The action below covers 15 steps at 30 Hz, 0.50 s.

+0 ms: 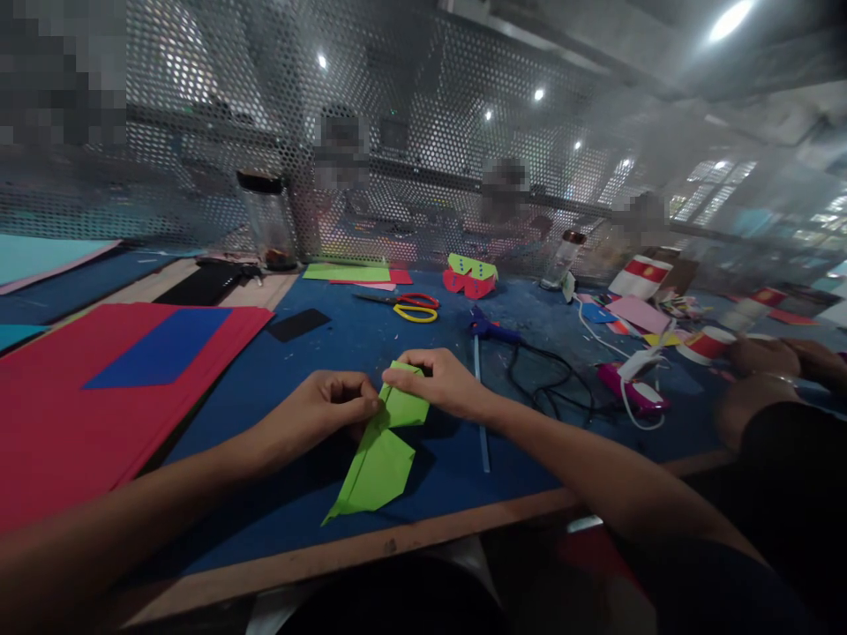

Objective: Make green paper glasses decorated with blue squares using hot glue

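A partly folded green paper (380, 459) lies on the blue table (344, 339) near its front edge. My left hand (327, 410) is closed, pinching the paper's upper left side. My right hand (440, 381) is closed on the paper's top fold, fingers curled over it. The two hands almost touch above the fold. The paper's long pointed end reaches toward me, flat on the table.
Red sheets with a blue rectangle (99, 388) lie at left. Scissors (407, 304), a glue gun with black cable (493, 331), a red and green paper craft (471, 275), a jar (268, 220) and paper cups (640, 275) stand farther back. Another person's hands (768, 362) work at right. Perforated metal screen behind.
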Motion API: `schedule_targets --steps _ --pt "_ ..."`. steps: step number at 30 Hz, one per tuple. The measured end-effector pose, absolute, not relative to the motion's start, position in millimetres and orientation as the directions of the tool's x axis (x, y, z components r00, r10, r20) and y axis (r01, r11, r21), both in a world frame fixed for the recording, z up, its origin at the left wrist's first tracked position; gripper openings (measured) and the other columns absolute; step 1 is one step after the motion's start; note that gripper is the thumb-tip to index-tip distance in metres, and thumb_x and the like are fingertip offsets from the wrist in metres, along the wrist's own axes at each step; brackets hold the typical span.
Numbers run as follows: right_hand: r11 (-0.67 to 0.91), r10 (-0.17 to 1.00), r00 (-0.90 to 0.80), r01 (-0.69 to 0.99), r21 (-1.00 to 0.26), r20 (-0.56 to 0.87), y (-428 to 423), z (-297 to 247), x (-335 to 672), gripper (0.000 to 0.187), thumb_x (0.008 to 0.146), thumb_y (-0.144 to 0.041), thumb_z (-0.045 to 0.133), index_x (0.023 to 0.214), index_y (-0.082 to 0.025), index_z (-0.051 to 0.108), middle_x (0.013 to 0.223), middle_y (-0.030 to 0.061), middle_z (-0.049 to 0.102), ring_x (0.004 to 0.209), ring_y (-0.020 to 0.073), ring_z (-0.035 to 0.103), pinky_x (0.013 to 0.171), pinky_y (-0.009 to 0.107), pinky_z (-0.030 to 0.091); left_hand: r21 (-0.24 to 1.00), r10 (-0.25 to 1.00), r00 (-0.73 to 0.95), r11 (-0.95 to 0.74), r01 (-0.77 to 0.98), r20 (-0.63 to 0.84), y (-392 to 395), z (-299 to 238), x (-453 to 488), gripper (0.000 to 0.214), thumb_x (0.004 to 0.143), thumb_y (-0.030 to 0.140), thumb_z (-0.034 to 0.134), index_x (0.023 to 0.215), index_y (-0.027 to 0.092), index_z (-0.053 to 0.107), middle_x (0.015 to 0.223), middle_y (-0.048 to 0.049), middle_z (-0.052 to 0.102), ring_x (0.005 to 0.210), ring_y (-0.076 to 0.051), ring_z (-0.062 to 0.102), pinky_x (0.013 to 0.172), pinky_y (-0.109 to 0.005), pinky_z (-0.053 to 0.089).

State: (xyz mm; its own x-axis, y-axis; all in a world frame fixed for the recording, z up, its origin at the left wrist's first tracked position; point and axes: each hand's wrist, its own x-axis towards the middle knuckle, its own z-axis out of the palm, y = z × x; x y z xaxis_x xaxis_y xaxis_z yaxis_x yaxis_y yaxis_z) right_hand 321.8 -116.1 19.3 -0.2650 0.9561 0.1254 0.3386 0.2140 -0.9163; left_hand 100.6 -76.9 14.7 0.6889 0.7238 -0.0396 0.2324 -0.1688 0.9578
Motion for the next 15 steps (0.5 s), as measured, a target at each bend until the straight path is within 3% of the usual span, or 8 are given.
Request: schedule_targets --steps 7,15 --pt "0.196 0.958 -0.267 0.354 -0.915 0.102 -118.2 22.3 319.6 0.049 0.083 -0.065 0.08 0.078 -0.019 0.063 0.072 -0.0036 0.054 0.069 0.0132 0.046 0.064 0.026 0.036 0.963 0.711 0.7 -0.143 0.229 -0.061 -76.9 12.4 100.0 0.037 0.076 0.051 0.078 0.067 0.019 0.065 0.058 0.0021 0.059 0.057 -0.013 0.049 0.058 -0.024 0.036" --pt "0.264 0.944 -0.29 0.37 -0.891 0.159 -114.5 19.4 324.3 0.055 0.099 -0.068 0.056 0.071 -0.021 0.053 0.07 -0.0033 0.043 0.068 0.0133 0.039 0.064 0.028 0.031 0.967 0.716 0.696 -0.133 0.216 -0.058 -77.9 15.6 100.5 0.039 0.076 0.052 0.08 0.065 0.018 0.065 0.056 0.0018 0.057 0.056 -0.012 0.048 0.057 -0.024 0.034"
